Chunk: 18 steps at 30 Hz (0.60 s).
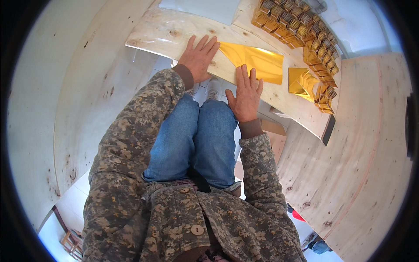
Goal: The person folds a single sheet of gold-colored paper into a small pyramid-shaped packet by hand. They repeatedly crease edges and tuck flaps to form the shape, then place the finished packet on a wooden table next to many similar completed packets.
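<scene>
A shiny gold foil sheet (pixel 262 63) lies on the light wooden bench top in front of me, its left end narrowing to a point. Beside that point, my left hand (pixel 198 57) rests with its fingers stretched out, fingertips at the tip of the foil. My right hand (pixel 246 96) reaches over the near edge of the bench, fingers straight and slightly spread, with the fingertips on the near edge of the sheet. Neither hand grips anything. To the right sits a loose pile of gold foil sheets (pixel 302 83), some of them curling up.
Rows of folded gold foil pieces (pixel 301 22) stand packed along the far right of the bench (pixel 279 94). Clear plastic film (pixel 161 26) covers the bench's left part. Wooden panels (pixel 345 144) rise on both sides. Below the bench is a cardboard box (pixel 275 135).
</scene>
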Available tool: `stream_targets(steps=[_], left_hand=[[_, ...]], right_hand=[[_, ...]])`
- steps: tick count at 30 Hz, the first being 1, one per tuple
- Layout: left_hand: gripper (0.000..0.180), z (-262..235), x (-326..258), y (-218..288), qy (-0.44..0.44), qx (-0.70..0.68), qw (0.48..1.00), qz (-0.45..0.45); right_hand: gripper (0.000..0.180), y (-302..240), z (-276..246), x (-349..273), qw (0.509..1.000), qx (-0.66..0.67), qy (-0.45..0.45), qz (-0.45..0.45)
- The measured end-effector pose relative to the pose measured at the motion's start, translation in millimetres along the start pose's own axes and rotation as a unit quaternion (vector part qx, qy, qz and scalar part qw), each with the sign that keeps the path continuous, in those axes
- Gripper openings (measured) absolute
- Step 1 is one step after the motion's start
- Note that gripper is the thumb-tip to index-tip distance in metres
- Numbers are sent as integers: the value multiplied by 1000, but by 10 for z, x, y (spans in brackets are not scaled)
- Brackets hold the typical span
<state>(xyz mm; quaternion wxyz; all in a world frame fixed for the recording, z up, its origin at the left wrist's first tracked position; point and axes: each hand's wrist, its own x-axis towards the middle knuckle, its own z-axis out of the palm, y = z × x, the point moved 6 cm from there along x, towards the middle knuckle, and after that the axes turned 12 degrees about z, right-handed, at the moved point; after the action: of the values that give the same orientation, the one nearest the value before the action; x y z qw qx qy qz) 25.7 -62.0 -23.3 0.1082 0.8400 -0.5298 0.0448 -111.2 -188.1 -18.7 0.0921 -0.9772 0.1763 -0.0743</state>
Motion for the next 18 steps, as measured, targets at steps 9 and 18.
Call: stream_targets(steps=[9, 18], left_hand=[[96, -25, 43, 290, -14, -65, 985, 159], [92, 58, 33, 302, -46, -20, 991, 127]], right_hand=[[91, -8, 16, 7, 1000, 3, 5, -3], [90, 174, -72, -27, 995, 78, 50, 26]])
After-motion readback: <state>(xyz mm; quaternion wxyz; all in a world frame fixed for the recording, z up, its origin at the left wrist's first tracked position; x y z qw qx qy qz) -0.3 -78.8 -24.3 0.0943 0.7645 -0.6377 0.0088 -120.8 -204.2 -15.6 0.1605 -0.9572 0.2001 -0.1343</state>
